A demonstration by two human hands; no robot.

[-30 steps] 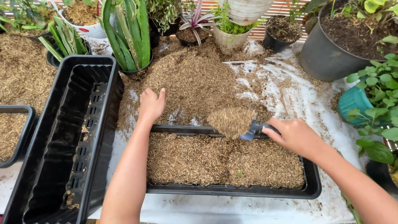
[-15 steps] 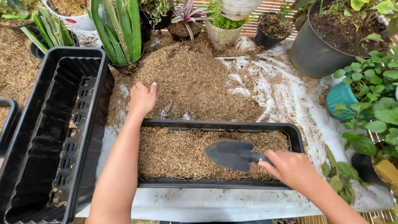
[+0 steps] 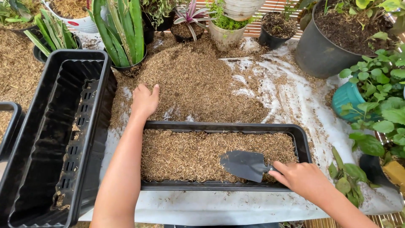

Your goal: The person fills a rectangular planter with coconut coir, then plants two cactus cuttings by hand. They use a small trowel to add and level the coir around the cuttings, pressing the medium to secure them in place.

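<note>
Right hand (image 3: 307, 180) closed around the handle of a small dark grey plastic trowel (image 3: 244, 165), blade flat on the brown husk mix inside the long black rectangular planter tray (image 3: 303, 139), seemingly to level it. Left hand (image 3: 144, 100) spread, fingers loosely together, pressed on the loose husk heap (image 3: 198, 80) just behind the tray's far rim, likely for support. Empty black trough planter (image 3: 55, 135) alongside, left.

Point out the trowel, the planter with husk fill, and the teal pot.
trowel (image 3: 244, 164), head view, blade centre
filled planter (image 3: 219, 126), head view, far rim
teal pot (image 3: 345, 98), head view, side wall
</note>
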